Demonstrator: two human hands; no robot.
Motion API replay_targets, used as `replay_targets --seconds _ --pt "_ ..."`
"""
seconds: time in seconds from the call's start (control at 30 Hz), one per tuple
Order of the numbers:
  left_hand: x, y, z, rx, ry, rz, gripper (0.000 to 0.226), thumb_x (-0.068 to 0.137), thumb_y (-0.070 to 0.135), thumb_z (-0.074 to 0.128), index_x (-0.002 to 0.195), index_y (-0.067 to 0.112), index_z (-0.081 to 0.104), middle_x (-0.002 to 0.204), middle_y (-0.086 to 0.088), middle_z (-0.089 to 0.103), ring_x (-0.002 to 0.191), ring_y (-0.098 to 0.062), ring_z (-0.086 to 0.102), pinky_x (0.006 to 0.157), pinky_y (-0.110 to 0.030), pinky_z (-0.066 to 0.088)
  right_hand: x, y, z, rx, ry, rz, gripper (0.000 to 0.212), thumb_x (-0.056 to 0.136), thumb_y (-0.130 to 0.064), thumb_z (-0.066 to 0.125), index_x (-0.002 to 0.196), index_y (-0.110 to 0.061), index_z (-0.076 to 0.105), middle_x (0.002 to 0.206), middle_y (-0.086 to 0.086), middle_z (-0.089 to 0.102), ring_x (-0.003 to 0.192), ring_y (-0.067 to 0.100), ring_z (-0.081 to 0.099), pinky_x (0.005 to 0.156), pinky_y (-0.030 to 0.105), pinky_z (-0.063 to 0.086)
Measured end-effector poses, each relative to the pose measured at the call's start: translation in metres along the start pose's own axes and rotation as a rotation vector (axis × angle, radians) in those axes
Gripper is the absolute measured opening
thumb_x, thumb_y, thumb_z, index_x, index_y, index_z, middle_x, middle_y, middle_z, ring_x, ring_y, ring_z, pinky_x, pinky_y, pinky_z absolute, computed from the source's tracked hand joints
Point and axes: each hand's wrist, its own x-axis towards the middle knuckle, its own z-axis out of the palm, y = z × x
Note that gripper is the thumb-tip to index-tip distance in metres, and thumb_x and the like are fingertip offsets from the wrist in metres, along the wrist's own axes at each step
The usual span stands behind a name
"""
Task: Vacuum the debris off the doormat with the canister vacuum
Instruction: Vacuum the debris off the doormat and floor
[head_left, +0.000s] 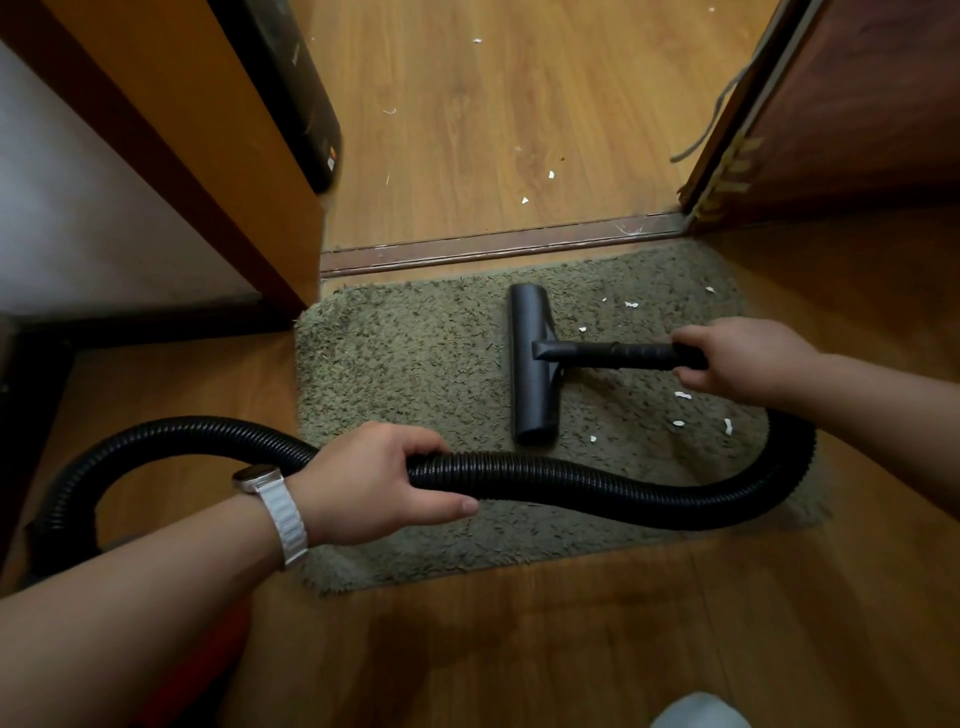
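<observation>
A shaggy olive doormat (415, 364) lies on the wood floor before a doorway. The black floor nozzle (532, 364) of the vacuum rests flat on the mat's middle, its short wand (618, 355) pointing right. My right hand (743, 364) grips the wand's end. A black ribbed hose (597, 480) loops from that hand across the mat's front, and my left hand (374, 480), with a white watch on the wrist, grips it. Small white scraps (683, 396) lie on the mat's right part. The canister is hidden; the hose runs off at the lower left.
A wooden threshold strip (493, 244) borders the mat's far edge. Beyond it more white scraps (524, 200) dot the floor. A door frame (249, 171) with a dark object (306, 93) behind it stands left; a dark door (831, 114) stands right.
</observation>
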Motion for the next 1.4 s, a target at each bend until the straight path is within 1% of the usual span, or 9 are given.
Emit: replay_targets --seconds 0.07,0.23,0.57,0.8,0.9,1.03,1.17,1.33,1.4 --pt "0.001 0.000 0.000 -0.013 0.003 0.008 0.051 0.060 0.080 0.065 0.088 0.037 0.068 0.068 0.005 0.069 0.058 -0.009 0.063 0.058 -0.034 0.053 -0.001 0.007 -0.001 0.012 -0.008 0.059 0.020 0.091 -0.047 0.057 0.105 -0.032 0.057 0.074 -0.007 0.057 0.064 0.012 0.056 0.051 0.029 0.048" --pt "0.003 0.001 0.002 -0.020 0.009 0.015 0.050 0.060 0.080 0.066 0.087 0.038 0.068 0.068 0.005 0.068 0.058 -0.010 0.064 0.059 -0.038 0.053 -0.003 0.010 0.001 0.021 -0.026 0.100 0.017 0.092 -0.046 0.057 0.102 -0.032 0.056 0.074 -0.006 0.059 0.063 0.013 0.058 0.054 0.035 0.056" --pt "0.007 0.006 0.005 0.080 -0.026 0.020 0.033 0.070 0.068 0.074 0.084 0.040 0.065 0.066 0.011 0.066 0.058 -0.004 0.061 0.057 -0.027 0.050 -0.012 -0.011 0.007 -0.064 -0.051 -0.116 0.022 0.092 -0.050 0.052 0.108 -0.035 0.052 0.085 -0.006 0.056 0.072 0.016 0.058 0.058 0.030 0.051" --pt "0.005 0.017 0.034 0.206 -0.167 0.085 0.043 0.071 0.074 0.068 0.096 0.039 0.065 0.074 0.011 0.066 0.066 -0.002 0.060 0.059 -0.020 0.046 -0.035 -0.013 0.008 -0.115 -0.069 -0.230 0.024 0.094 -0.051 0.049 0.113 -0.036 0.053 0.089 -0.009 0.055 0.072 0.012 0.057 0.057 0.028 0.049" --pt "0.004 0.020 0.044 0.242 -0.199 0.105 0.041 0.071 0.076 0.065 0.093 0.041 0.062 0.074 0.010 0.065 0.068 -0.003 0.060 0.061 -0.021 0.045 -0.044 -0.011 0.005 -0.121 -0.098 -0.214 0.024 0.095 -0.049 0.049 0.115 -0.036 0.053 0.089 -0.010 0.054 0.072 0.010 0.056 0.055 0.025 0.046" --pt "0.004 0.022 0.042 0.233 -0.204 0.127 0.033 0.072 0.075 0.065 0.080 0.044 0.056 0.070 0.009 0.063 0.063 -0.002 0.058 0.057 -0.020 0.041 -0.056 -0.008 0.001 -0.079 -0.107 -0.158 0.024 0.094 -0.049 0.051 0.114 -0.036 0.054 0.088 -0.010 0.055 0.075 0.011 0.058 0.061 0.030 0.054" --pt "0.005 0.025 0.034 0.216 -0.165 0.132 0.042 0.072 0.072 0.069 0.090 0.034 0.065 0.068 0.010 0.063 0.059 -0.002 0.056 0.056 -0.023 0.043 -0.061 -0.008 -0.008 -0.075 -0.110 -0.119 0.021 0.093 -0.050 0.053 0.108 -0.036 0.055 0.084 -0.011 0.054 0.073 0.011 0.058 0.063 0.035 0.057" --pt "0.011 0.028 0.013 0.103 -0.098 0.151 0.042 0.070 0.070 0.072 0.092 0.035 0.069 0.071 0.008 0.068 0.060 -0.005 0.062 0.058 -0.030 0.051 -0.062 -0.015 -0.025 -0.093 -0.137 -0.090 0.018 0.093 -0.049 0.054 0.105 -0.035 0.055 0.081 -0.012 0.053 0.068 0.006 0.054 0.059 0.030 0.054" --pt "0.013 0.028 0.010 0.120 -0.087 0.162 0.040 0.070 0.070 0.072 0.091 0.036 0.068 0.070 0.010 0.067 0.060 -0.004 0.061 0.056 -0.026 0.048 -0.063 -0.019 -0.028 -0.095 -0.134 -0.081 0.018 0.093 -0.049 0.054 0.104 -0.035 0.054 0.082 -0.012 0.053 0.068 0.005 0.054 0.057 0.028 0.053"
